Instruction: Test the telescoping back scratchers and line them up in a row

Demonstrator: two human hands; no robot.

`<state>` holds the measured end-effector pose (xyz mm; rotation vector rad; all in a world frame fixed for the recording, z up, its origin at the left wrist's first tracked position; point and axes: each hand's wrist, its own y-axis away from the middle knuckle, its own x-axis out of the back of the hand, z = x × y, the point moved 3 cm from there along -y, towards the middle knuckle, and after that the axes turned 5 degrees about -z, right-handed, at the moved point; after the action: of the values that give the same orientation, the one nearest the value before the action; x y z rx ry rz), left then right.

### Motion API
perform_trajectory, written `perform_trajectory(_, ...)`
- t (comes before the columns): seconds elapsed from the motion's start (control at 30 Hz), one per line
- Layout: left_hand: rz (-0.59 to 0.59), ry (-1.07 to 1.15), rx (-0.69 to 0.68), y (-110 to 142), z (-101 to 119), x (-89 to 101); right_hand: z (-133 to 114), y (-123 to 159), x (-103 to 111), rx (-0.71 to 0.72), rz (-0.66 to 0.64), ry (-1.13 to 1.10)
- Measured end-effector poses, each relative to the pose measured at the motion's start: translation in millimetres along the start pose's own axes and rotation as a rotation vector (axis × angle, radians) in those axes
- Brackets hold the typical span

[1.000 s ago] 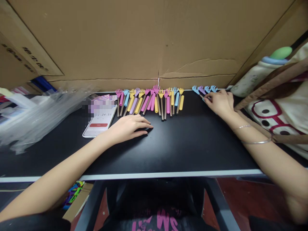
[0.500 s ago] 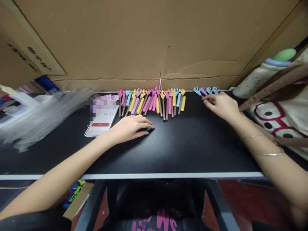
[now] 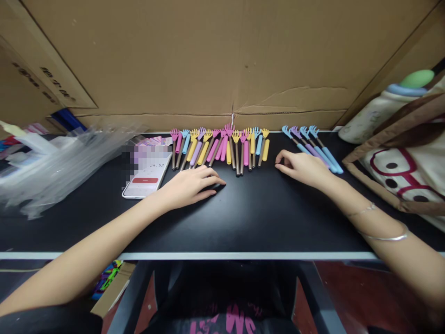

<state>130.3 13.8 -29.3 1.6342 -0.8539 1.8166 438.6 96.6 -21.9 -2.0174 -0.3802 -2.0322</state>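
Note:
My left hand point(image 3: 193, 186) lies on the black table with its fingers stretched out, holding nothing. Just beyond it is a row of small back scratchers point(image 3: 237, 153) with claw-shaped heads and pink, yellow, blue and purple handles; some overlap. My right hand point(image 3: 301, 168) is to the right of this row, its fingers curled and the thumb tip close to the index fingertip, with nothing seen between them. Beside and partly behind it, several more back scratchers lie slanted side by side, among them a purple one point(image 3: 313, 147) and a blue one point(image 3: 327, 152).
A phone point(image 3: 148, 181) showing a timer lies left of my left hand, with clear plastic bags point(image 3: 69, 162) farther left. At the right stand a bottle point(image 3: 365, 116) and a cloth bag point(image 3: 431, 162). A cardboard wall point(image 3: 194, 60) closes off the back.
My right hand has drawn back toward me and slightly left, away from the slanted back scratchers, so their handles show more. My left hand has hardly moved.

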Motion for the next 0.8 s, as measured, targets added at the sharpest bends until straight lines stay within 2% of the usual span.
perform_trajectory(0.3,-0.005,0.005,-0.012,0,-1,-0.9,11,-5,-3,0.201,-0.074,-0.101)
perform_trajectory(0.8,0.002,-0.002,-0.018,1,1,1.5,13,-4,-3,0.245,-0.083,-0.121)
